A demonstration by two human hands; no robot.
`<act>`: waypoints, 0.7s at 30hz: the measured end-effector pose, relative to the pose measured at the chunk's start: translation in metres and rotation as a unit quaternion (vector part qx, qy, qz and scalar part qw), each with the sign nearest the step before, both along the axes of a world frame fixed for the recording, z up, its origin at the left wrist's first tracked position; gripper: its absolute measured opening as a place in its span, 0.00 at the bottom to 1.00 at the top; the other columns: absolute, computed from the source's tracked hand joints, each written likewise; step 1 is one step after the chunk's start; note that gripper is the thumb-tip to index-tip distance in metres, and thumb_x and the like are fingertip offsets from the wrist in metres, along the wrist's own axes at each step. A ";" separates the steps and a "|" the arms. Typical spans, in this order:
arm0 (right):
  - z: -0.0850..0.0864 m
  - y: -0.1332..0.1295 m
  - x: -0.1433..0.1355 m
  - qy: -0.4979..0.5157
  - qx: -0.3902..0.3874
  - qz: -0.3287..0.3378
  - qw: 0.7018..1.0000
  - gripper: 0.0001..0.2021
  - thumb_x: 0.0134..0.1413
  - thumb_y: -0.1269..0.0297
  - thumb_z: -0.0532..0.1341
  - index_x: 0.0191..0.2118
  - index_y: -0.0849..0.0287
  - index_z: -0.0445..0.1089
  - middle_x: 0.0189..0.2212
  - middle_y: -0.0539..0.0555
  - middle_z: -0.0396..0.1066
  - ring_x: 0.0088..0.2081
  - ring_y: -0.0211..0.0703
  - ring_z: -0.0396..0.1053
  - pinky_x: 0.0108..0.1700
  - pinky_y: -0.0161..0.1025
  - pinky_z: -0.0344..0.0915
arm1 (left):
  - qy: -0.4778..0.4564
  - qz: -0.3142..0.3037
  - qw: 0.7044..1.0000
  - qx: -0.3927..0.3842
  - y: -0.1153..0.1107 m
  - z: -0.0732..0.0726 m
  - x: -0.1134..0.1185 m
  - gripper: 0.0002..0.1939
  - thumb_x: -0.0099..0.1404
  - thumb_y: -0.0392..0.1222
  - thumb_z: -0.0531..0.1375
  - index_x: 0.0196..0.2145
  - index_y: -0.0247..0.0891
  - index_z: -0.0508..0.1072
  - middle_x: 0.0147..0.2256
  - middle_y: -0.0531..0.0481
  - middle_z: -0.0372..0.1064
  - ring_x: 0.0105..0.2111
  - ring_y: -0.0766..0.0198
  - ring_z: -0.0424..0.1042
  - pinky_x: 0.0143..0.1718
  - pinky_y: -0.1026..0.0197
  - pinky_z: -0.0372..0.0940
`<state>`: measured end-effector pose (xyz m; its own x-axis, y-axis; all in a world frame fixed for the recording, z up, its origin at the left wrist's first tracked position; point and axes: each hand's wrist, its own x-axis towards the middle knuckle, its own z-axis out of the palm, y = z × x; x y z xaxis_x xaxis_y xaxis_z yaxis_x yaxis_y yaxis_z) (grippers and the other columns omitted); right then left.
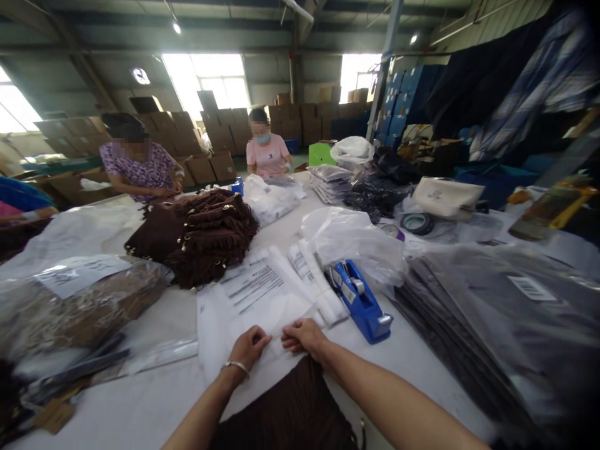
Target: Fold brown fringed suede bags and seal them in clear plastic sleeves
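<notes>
My left hand (248, 351), with a bracelet at the wrist, is closed in a pinch at the near edge of a printed clear plastic bag (260, 290). Close to its right, my right hand (304, 336) pinches at the same edge. The bag's film looks held between the fingers of both. A dark brown fringed item (290, 412) lies below my hands, at the front edge of the table. Beyond my right hand stands a blue tape dispenser (363, 306), beside rolled printed plastic (319, 284).
A pile of brown fringed items (201, 231) lies at the back left, near a bulging plastic bag (103, 306). Grey items in plastic (469, 312) cover the right side. Two people (138, 156) work across the table; another person's sleeve shows at far left.
</notes>
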<state>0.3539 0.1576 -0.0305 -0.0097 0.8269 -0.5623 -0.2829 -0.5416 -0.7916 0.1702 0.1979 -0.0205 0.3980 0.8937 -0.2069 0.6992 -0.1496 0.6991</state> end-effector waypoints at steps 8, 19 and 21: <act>0.001 -0.001 0.000 -0.015 0.001 0.002 1.000 0.06 0.55 0.69 0.60 0.29 0.67 0.67 0.29 0.57 0.75 0.24 0.35 0.72 0.20 0.26 0.65 | -0.050 0.057 0.996 -0.043 0.005 0.000 0.006 0.10 0.51 0.48 0.59 0.22 0.38 0.70 0.20 0.53 0.67 0.24 0.62 0.67 0.29 0.62 0.60; 0.004 0.000 -0.004 -0.030 -0.001 0.004 1.000 0.08 0.54 0.69 0.59 0.26 0.66 0.67 0.26 0.56 0.74 0.21 0.35 0.71 0.18 0.27 0.64 | -0.155 0.201 0.967 0.030 0.028 0.018 -0.014 0.27 0.52 0.66 0.54 0.31 0.37 0.69 0.28 0.50 0.72 0.30 0.61 0.71 0.33 0.62 0.66; 0.005 -0.001 -0.004 -0.030 0.001 0.007 1.000 0.08 0.54 0.68 0.59 0.26 0.65 0.67 0.26 0.56 0.74 0.19 0.35 0.70 0.18 0.28 0.64 | -0.158 0.194 0.967 0.041 0.034 0.026 -0.016 0.28 0.52 0.66 0.54 0.35 0.37 0.70 0.33 0.48 0.74 0.34 0.59 0.73 0.37 0.61 0.66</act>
<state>0.3503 0.1565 -0.0258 0.0133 0.8281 -0.5604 -0.2277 -0.5432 -0.8081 0.1544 0.2324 0.0052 0.0611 0.9968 -0.0515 0.4680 0.0169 0.8836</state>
